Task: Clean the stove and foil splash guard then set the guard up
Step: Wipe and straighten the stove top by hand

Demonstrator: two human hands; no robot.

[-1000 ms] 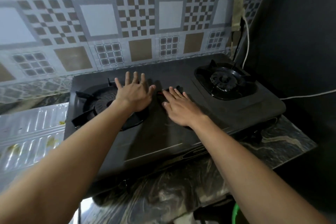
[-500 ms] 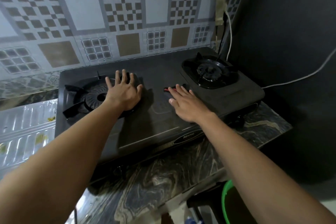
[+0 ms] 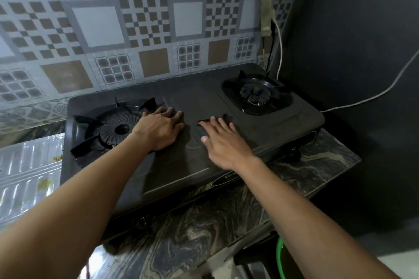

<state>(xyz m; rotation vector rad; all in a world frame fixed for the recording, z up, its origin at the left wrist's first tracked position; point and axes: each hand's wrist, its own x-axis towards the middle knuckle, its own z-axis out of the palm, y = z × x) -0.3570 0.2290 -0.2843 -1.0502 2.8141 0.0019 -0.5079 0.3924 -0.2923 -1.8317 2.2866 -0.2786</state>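
One partial label [image 3: 229, 176] "Rin…" on stove [image 3: 272, 129] front, left grip [image 3: 158, 129] and right grip [image 3: 224, 145] fingers apart, flat on stove top

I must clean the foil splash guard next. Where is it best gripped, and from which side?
Probably its near edge, pinched from the front: the foil splash guard lies flat left of the stove, its right edge against the stove's side, so that edge is blocked.
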